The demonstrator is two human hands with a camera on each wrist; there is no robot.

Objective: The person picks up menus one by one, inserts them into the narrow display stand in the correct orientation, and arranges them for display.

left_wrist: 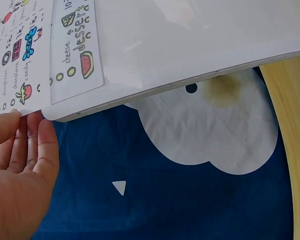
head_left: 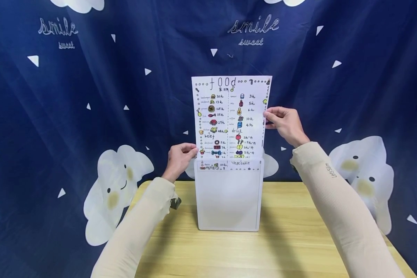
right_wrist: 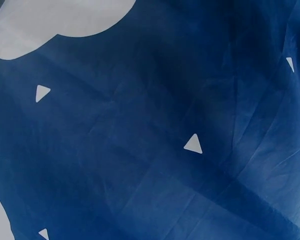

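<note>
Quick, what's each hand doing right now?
Left hand: pinches the left edge of the food sheet.
Right hand: pinches the sheet's right edge.

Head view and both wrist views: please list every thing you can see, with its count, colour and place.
menu sheet: one, white with coloured drawings, standing partly inside the sleeve, upper part sticking out
sleeve: one, clear and whitish, upright on the table
table: one, light wood, under the sleeve
backdrop cloth: one, dark blue with white clouds and triangles, behind the table
arm covers: two, cream, on both forearms
left hand: one, fingers holding the left edge where sheet and sleeve meet
right hand: one, pinching the sheet's right edge higher up
</note>
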